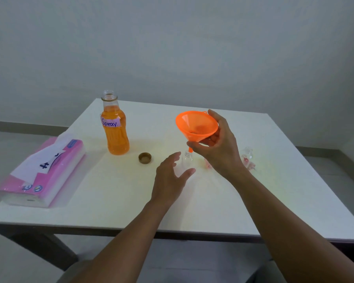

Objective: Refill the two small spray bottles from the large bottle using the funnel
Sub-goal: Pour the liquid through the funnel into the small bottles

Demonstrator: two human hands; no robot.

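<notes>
Right hand (221, 152) grips the funnel (194, 123), spout just above the vial (186, 161), likely to seat it; left hand (168, 178), fingers spread, beside the vial to steady it; bottle (116, 135) uncapped, well left.

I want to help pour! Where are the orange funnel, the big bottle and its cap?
orange funnel (194, 123), head view, inside of its cone.
big bottle (117, 139), head view, liquid-filled body below the label.
cap (145, 157), head view, its hollow middle.
</notes>
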